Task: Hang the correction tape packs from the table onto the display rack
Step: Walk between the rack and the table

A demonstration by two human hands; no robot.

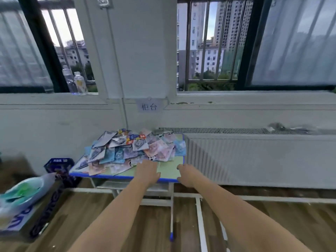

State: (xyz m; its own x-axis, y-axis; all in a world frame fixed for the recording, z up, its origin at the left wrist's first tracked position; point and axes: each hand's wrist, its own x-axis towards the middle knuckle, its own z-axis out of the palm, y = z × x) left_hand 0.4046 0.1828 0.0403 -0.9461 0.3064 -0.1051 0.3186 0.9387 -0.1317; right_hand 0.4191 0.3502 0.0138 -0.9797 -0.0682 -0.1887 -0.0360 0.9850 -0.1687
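Note:
A heap of correction tape packs (131,150) in pink, blue and grey card covers most of a small green table with a blue edge (167,172). My left hand (147,170) reaches over the table's front edge, fingers spread, its tips at the nearest packs, holding nothing. My right hand (186,174) hovers over the bare green corner at the front right, fingers loosely curled, nothing in it. The display rack is not in view.
A white radiator (254,160) runs along the wall right of the table. A dark blue box (59,166) and plastic bags (23,195) sit at the left on the floor. Two bottles (75,81) stand on the windowsill. White table legs (171,200) stand on the wooden floor.

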